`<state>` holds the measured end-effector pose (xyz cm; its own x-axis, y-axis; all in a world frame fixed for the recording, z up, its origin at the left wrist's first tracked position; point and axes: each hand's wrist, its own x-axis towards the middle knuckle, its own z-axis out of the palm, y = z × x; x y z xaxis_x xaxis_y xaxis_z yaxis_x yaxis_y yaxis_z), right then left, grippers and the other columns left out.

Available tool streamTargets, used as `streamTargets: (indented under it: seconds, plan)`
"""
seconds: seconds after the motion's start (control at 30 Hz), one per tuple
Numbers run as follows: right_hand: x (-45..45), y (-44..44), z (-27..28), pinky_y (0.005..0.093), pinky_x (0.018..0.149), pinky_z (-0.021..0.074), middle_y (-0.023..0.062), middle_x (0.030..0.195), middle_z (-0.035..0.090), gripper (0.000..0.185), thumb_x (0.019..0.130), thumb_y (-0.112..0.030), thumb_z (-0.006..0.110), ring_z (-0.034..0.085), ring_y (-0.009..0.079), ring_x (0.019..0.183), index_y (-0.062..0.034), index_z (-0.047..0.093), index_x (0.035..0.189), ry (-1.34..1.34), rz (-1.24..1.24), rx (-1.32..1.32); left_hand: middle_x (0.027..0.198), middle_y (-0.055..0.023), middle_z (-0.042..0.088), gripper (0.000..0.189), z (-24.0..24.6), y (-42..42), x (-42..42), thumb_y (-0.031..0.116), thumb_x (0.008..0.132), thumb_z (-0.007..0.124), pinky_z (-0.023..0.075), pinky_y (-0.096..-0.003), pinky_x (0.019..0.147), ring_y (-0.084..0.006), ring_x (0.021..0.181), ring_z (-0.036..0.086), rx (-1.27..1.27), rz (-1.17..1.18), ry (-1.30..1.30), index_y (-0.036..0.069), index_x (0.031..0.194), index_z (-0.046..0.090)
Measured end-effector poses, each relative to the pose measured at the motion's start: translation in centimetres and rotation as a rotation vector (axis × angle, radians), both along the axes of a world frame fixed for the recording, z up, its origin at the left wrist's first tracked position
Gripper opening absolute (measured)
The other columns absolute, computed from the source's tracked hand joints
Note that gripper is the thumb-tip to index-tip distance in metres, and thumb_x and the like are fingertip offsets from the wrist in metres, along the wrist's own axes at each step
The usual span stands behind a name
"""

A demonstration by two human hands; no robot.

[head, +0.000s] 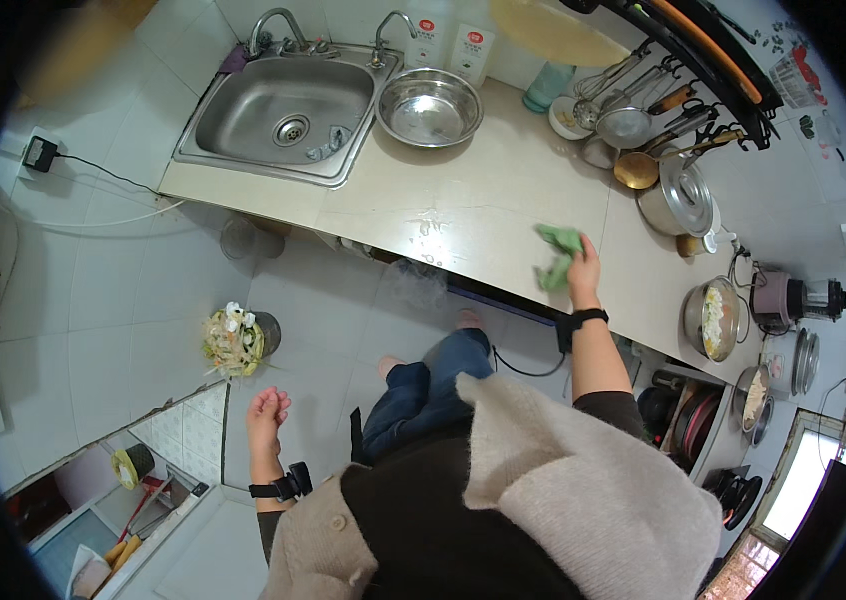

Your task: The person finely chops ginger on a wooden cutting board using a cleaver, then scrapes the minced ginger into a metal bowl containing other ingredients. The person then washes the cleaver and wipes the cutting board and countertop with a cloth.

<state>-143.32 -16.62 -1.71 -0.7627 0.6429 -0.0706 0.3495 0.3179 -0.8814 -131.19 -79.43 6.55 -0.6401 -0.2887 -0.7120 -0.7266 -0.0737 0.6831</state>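
Note:
A crumpled green cloth (pixel 559 238) is gripped in my right hand (pixel 583 274) over the pale countertop (pixel 513 195), near its front edge. To the left of that hand, wet patches and drops of water (pixel 430 229) shine on the surface. My left hand (pixel 268 412) hangs over the floor, away from the counter, holding nothing, its fingers loosely curled and slightly apart. A trash bin (pixel 268 334) heaped with food scraps (pixel 234 337) is the nearest thing to it. Both wrists wear black straps.
Left along the counter are a stainless steel sink (pixel 250 112) and a metal basin (pixel 429 109). Hanging utensils (pixel 637 169), a lidded pot (pixel 676 199), a bowl of food (pixel 714 319) and a blender (pixel 775 300) line the right. Open shelving (pixel 693 420) with pans is below.

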Motion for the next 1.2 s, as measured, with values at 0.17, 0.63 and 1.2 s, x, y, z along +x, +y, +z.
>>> streamTargets:
  seconds: [0.17, 0.63, 1.2]
  plan:
    - [0.5, -8.8, -4.8, 0.0451, 0.106, 0.0288, 0.0235, 0.13, 0.047, 0.052, 0.075, 0.011, 0.042, 0.039, 0.0384, 0.125, -0.0016, 0.051, 0.125, -0.178, -0.064, 0.594, 0.102, -0.0043, 0.065, 0.026, 0.8, -1.7, -6.6, 0.023, 0.094, 0.056, 0.0461, -0.0215, 0.069, -0.0114, 0.086, 0.062, 0.007, -0.045, 0.104, 0.007, 0.114, 0.056]
    - [-19.5, -32.7, 0.0, 0.0397, 0.105, 0.0324, 0.0184, 0.132, 0.05, 0.046, 0.084, 0.005, 0.044, 0.044, 0.0344, 0.125, -0.0023, 0.05, 0.128, 0.106, 0.198, -0.495, 0.105, -0.0067, 0.062, 0.038, 6.4, 15.2, -34.9, 0.033, 0.094, 0.055, 0.0492, -0.0277, 0.076, -0.0155, 0.092, 0.062, 0.108, -0.537, 0.181, 0.007, 0.121, 0.048]
    - [-20.4, -25.9, -4.3, 0.049, 0.106, 0.0256, 0.0238, 0.137, 0.043, 0.056, 0.076, 0.011, 0.043, 0.035, 0.0383, 0.131, -0.0013, 0.048, 0.13, -0.009, 0.037, 0.389, 0.092, -0.0204, 0.062, 0.027, -3.5, 27.4, -48.3, 0.008, 0.087, 0.052, 0.0607, -0.0315, 0.061, -0.0265, 0.073, 0.066, 0.226, -0.515, -0.073, -0.011, 0.106, 0.051]
